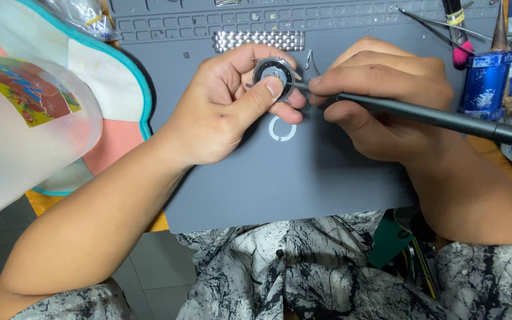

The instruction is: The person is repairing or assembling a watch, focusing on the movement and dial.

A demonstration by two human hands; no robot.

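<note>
The left hand (226, 106) holds a small round watch case (274, 73) above a grey mat (303, 178), its grip closed on the case with the thumb pressed on the lower rim and the fingers curled behind. The case faces up, showing a dark ring around a metal centre. The right hand (386, 101) has its grip closed around a slim black tool (422, 114), held like a pen, and the tool's fine tip meets the right edge of the case. The tool's shaft runs out to the right, past the wrist. On the mat just below the two hands lies a thin white ring (282, 129), open at the top and apart from the case. Behind the hands a metal watch band (259, 40) lies flat across the mat, near its moulded trays. A blue can (486, 80) stands at the mat's right edge, with a pink-tipped brush (461, 52) and tweezers (440, 26) beside it. To the left a clear plastic jug (25, 124) with a coloured label fills the near corner, over a pink and white cloth edged in teal (122, 89). The wooden desk (45, 201) shows under the mat's left edge. The person's patterned shirt (303, 266) fills the bottom of the view.
</note>
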